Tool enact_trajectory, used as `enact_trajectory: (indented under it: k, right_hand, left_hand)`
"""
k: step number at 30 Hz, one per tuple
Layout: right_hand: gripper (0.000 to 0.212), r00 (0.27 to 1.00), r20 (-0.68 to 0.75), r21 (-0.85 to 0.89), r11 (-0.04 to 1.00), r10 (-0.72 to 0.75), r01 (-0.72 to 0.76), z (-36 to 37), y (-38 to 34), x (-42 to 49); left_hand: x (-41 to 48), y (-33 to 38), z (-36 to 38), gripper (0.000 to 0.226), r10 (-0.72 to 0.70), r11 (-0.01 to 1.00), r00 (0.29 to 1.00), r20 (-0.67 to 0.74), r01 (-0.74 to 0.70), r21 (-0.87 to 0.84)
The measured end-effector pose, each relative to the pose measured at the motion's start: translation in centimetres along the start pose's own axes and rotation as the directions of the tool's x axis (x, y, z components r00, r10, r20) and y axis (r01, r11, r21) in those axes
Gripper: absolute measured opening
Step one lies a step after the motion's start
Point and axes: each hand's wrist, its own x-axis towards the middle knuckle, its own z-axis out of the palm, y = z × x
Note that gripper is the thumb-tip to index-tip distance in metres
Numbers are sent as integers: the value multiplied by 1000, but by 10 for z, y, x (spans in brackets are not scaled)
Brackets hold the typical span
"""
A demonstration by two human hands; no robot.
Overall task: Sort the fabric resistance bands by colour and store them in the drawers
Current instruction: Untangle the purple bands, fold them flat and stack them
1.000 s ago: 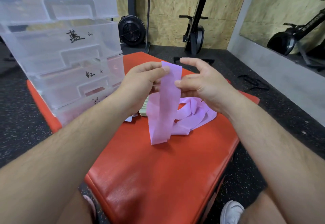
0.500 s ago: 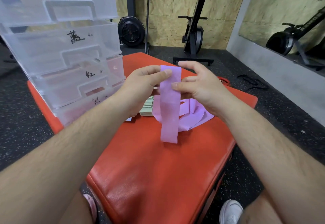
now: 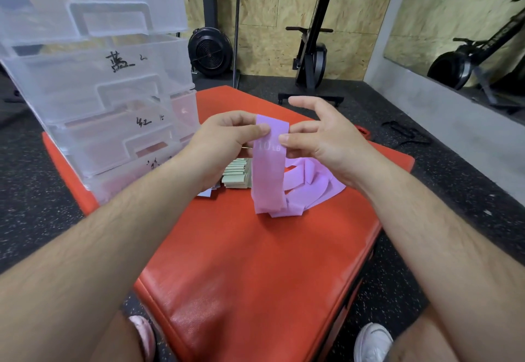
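A purple band [image 3: 268, 174] marked "10 lb" hangs upright between both hands above the red bench [image 3: 255, 262]. My left hand [image 3: 224, 140] pinches its top left edge between thumb and fingers. My right hand [image 3: 318, 134] pinches the right edge with thumb and middle fingers, the index finger raised. Behind the band lies a loose heap of more purple bands [image 3: 309, 188]. A stack of folded pale green bands [image 3: 237, 174] sits under my left hand. The clear plastic drawer unit [image 3: 93, 83] with handwritten labels stands on the bench at the left.
A small bluish piece [image 3: 206, 192] peeks out by my left wrist. Black exercise machines [image 3: 312, 58] stand on the dark floor behind the bench. A black strap [image 3: 403, 134] lies on the floor at right. My shoes [image 3: 372, 341] show at the bottom.
The held purple band turned, so its "10 lb" print faces me, and its lower end now touches the heap. Both hands stay at the band's top.
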Motion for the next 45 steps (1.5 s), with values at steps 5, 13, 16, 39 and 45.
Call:
enact_trajectory:
  k: [5, 13, 16, 39, 45]
  right_hand:
    - [44, 1000, 6, -23, 1000, -4, 4, -3, -1, 0]
    - [30, 996, -83, 37, 998, -40, 43, 1, 3, 5]
    - [31, 990, -127, 112, 991, -61, 75, 1, 3, 6]
    - [30, 999, 33, -105, 994, -16, 19, 2, 3, -2]
    - [26, 998, -14, -238, 969, -62, 57, 2, 5, -2]
  left_hand:
    - [1, -3, -1, 12, 25, 997, 1000, -14, -24, 72]
    - [-3, -5, 1, 17, -14, 995, 1000, 8, 13, 100]
    - [-5, -7, 5, 15, -16, 988, 1000, -8, 17, 151]
    - [1, -8, -2, 47, 49, 997, 996, -78, -44, 62]
    - [-3, -10, -1, 20, 146, 926, 989, -1, -136, 353]
